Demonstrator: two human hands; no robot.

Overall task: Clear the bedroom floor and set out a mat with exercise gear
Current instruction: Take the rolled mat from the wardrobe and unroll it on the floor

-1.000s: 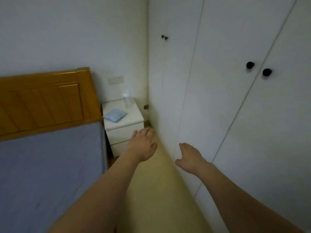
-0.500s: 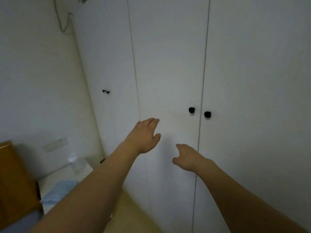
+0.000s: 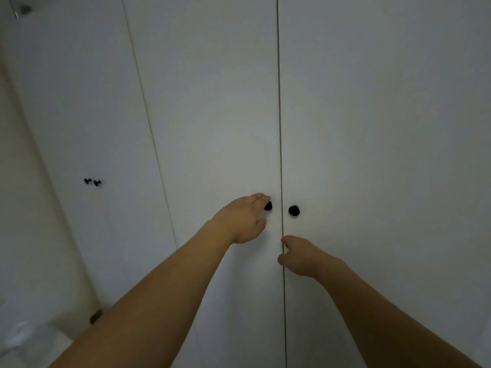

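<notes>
Your view is filled by a white wardrobe [image 3: 212, 102]; the seam between its two centre doors runs down the middle of the frame. Your left hand [image 3: 240, 220] sits just left of that seam, fingers extended and close together, fingertips [image 3: 261, 197] at the left black knob [image 3: 268, 206] and partly covering it. Your right hand [image 3: 300, 257] lies lower, on the seam, fingers loosely curled, holding nothing. The right black knob [image 3: 293, 210] stands uncovered above it. A second knob pair [image 3: 92, 181] sits at mid-left.

light: dim, flat, greyish | shadows: soft, faint | blur: lower-left corner smeared | edges: wide-angle bending
</notes>
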